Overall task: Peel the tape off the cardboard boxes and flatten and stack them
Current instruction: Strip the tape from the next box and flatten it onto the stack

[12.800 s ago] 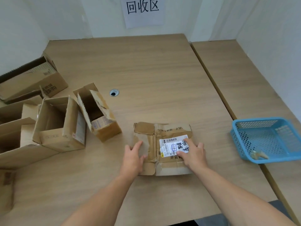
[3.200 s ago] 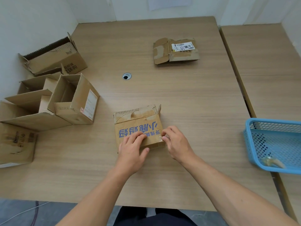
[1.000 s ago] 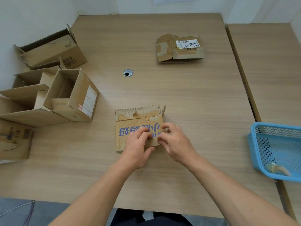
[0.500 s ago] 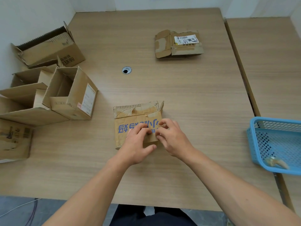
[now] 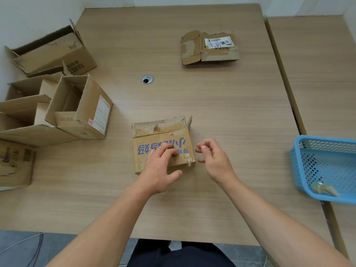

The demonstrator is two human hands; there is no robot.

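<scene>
— What is lying around on the table?

— 4 other boxes are crowding the left edge, most of them with flaps open. 1 flattened box with a white label is lying far at the back, right of centre. A cable hole is showing between these 2 groups. A blue basket is sitting at the right, over the seam to the next table, and a tape wad is lying in its near corner.

— And the box of the task?

— The printed box, with blue characters on top, is resting in the middle, near the front edge, well apart from the others. Clear tape is shining on its near right corner.

— How are the hands standing?

— The left hand is grasping the printed box over its near edge. The bent fingers are pressing on the top face and the thumb is spreading by the near side. The right hand is hovering just beside the box's right side, apart from it. Its thumb and forefinger tips are meeting, but whether they are pinching a strip of tape I cannot tell.
</scene>
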